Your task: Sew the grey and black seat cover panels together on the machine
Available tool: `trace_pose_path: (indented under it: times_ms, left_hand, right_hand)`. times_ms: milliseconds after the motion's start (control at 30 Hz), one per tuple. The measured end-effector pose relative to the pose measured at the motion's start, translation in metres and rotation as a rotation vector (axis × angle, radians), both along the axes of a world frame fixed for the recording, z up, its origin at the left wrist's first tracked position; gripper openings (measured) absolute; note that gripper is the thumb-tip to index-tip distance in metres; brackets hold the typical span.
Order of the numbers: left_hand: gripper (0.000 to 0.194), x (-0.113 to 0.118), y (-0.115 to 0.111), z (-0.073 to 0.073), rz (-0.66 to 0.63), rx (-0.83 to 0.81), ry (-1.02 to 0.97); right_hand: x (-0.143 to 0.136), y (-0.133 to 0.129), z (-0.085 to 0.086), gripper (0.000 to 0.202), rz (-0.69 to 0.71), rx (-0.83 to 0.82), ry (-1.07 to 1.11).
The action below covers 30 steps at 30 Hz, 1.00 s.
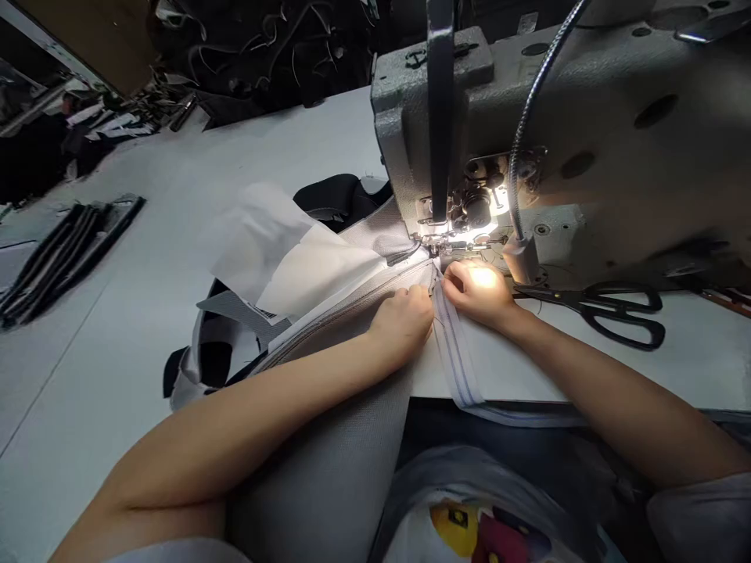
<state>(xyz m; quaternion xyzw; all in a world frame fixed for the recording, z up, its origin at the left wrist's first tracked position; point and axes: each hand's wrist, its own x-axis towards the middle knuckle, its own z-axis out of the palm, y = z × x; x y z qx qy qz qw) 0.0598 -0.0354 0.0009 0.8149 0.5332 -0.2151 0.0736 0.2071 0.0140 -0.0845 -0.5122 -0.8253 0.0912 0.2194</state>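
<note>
The grey fabric (346,461) lies with one edge at the needle of the sewing machine (598,156), its long panel hanging down on the person's side of the machine. It looks light, soft and limp, likely to sag or crease unless kept flat near the needle. The striped tape (456,352) runs from the sewing machine's needle toward the person; it seems thin, bendy and prone to twist, so its edges just short of the machine look the best hold. The left hand (404,319) rests on the fabric before the machine, fingers curled; whether they pinch it I cannot tell. The right hand (476,288), below the machine's lamp, bends its fingers at the tape's edge, their grip equally unclear
</note>
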Motion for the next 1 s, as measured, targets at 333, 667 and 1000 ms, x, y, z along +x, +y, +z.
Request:
trace_pose_path:
  times_ms: [333, 667, 1000]
  left_hand:
    - [0.016, -0.013, 0.031, 0.004, 0.062, -0.058, -0.245]
    - [0.016, -0.017, 0.033, 0.002, 0.323, -0.288, -0.774]
    - [0.017, -0.024, 0.03, -0.008, 0.338, -0.242, -0.853]
  right_hand:
    - [0.004, 0.001, -0.004, 0.02, 0.013, 0.069, 0.048]
    - [0.011, 0.005, -0.006, 0.034, 0.074, 0.228, -0.001]
    - [0.0, 0.005, -0.015, 0.032, 0.064, 0.189, -0.004]
